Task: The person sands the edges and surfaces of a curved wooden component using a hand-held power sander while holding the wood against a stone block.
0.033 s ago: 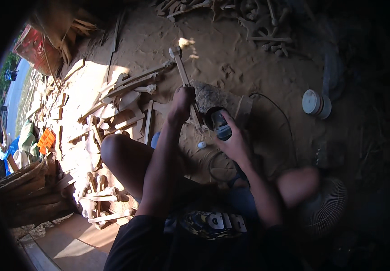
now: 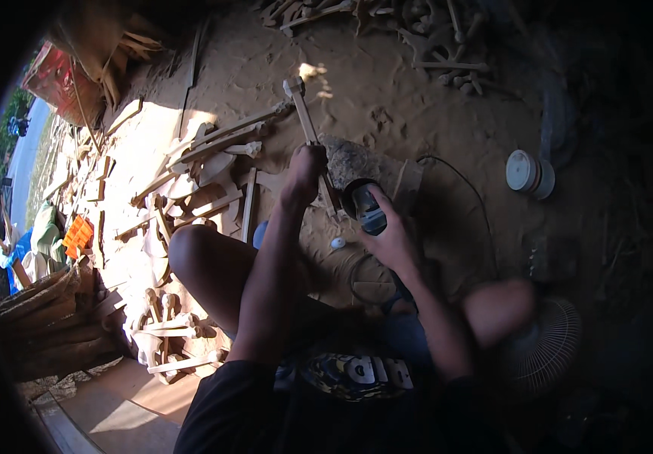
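Observation:
My left hand (image 2: 309, 164) is closed round a long pale piece (image 2: 305, 113) with a knobby far end. It looks like a bone or carved wood; I cannot tell which. The piece slants from the upper left down toward the tool, its lower end beside a rough stone block (image 2: 353, 159). In my right hand (image 2: 393, 236) is a dark hand-held power tool with a round head (image 2: 372, 219), the fingers wrapped over its side. The tool's round rim is next to the piece's lower end; whether they touch is hidden.
Many similar pale pieces (image 2: 213, 144) lie heaped on the sandy ground at left, more at the far edge (image 2: 455, 66). A flat block (image 2: 408, 181) and a dark cable (image 2: 462, 178) are right of the stone. A white tub (image 2: 523, 171) and a fan guard (image 2: 549, 344) stand at right.

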Available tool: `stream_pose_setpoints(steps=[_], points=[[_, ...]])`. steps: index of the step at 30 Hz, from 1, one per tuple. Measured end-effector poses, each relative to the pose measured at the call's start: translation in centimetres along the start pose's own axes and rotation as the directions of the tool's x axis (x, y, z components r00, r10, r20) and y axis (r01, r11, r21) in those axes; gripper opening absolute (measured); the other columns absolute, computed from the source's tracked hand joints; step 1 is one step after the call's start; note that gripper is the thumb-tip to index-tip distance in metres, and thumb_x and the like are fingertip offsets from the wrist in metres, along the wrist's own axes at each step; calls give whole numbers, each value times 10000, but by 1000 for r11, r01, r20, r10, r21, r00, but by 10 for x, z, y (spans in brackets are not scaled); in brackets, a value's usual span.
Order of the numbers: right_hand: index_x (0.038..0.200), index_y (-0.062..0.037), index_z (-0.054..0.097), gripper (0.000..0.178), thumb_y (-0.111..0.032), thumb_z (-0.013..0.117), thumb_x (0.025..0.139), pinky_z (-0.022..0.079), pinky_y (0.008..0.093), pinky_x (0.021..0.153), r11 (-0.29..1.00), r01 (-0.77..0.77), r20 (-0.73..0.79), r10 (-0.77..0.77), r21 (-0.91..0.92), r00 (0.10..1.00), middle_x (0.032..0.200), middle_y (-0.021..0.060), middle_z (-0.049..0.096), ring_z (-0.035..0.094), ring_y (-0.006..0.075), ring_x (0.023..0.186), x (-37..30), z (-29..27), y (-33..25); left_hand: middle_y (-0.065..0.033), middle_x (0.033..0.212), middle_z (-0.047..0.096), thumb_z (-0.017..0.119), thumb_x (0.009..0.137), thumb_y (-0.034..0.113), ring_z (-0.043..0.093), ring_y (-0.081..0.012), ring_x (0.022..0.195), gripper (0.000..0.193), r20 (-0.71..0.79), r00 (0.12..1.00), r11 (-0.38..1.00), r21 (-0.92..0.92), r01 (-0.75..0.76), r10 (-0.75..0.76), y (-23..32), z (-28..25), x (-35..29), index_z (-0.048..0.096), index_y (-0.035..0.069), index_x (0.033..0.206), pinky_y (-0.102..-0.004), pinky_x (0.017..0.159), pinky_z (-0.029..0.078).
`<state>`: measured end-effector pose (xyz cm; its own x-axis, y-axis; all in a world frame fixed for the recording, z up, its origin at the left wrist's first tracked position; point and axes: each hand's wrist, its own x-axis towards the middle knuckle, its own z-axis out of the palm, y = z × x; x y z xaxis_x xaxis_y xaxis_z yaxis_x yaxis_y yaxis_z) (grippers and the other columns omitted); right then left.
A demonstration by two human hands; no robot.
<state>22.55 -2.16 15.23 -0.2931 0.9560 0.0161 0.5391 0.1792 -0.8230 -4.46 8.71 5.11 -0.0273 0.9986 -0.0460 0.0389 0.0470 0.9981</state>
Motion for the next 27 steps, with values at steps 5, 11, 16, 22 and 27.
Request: stream_pose_setpoints(steps=[5, 11, 16, 22, 27], points=[[1591, -195, 525, 819, -212, 844, 836, 608, 532, 908, 990, -66, 22, 69, -122, 997, 1033, 282, 781, 768, 473, 973, 0, -3, 2, -28, 808, 584, 619, 920, 101, 576, -151, 729, 35, -37, 983, 983, 46, 179, -177, 3, 18, 6, 631, 80, 894, -341, 688, 468], [1598, -208, 511, 816, -221, 841, 851, 603, 572, 877, 992, -67, 51, 73, -104, 996, 1063, 314, 764, 740, 510, 1012, 0, -3, -5, -8, 815, 564, 618, 919, 95, 573, -129, 730, 32, 26, 999, 990, 138, -35, 32, -9, 5, 1, 617, 93, 887, -321, 681, 450], [1605, -220, 497, 834, -203, 831, 841, 600, 583, 875, 994, -83, 74, 88, -65, 993, 1086, 327, 753, 727, 521, 1026, 4, -1, -4, 27, 776, 521, 594, 940, 78, 539, -91, 672, 73, -17, 991, 990, -41, 135, -136, 6, 17, -3, 579, 115, 879, -299, 619, 417], [1618, -219, 479, 867, -185, 820, 822, 598, 591, 869, 996, -65, 64, 68, -58, 996, 1088, 321, 755, 728, 529, 1031, 19, 7, -8, 43, 736, 491, 578, 953, 67, 509, -82, 620, 104, -32, 982, 981, -56, 186, -188, 23, 13, -9, 564, 124, 867, -293, 570, 396], [1624, -222, 473, 889, -188, 844, 817, 597, 581, 890, 991, -94, 64, 100, -95, 993, 1096, 312, 762, 737, 520, 1044, 37, 8, -2, 37, 734, 486, 583, 941, 60, 499, -82, 617, 130, -65, 934, 899, -303, 316, -351, 49, 30, -15, 555, 126, 832, -287, 570, 394]])
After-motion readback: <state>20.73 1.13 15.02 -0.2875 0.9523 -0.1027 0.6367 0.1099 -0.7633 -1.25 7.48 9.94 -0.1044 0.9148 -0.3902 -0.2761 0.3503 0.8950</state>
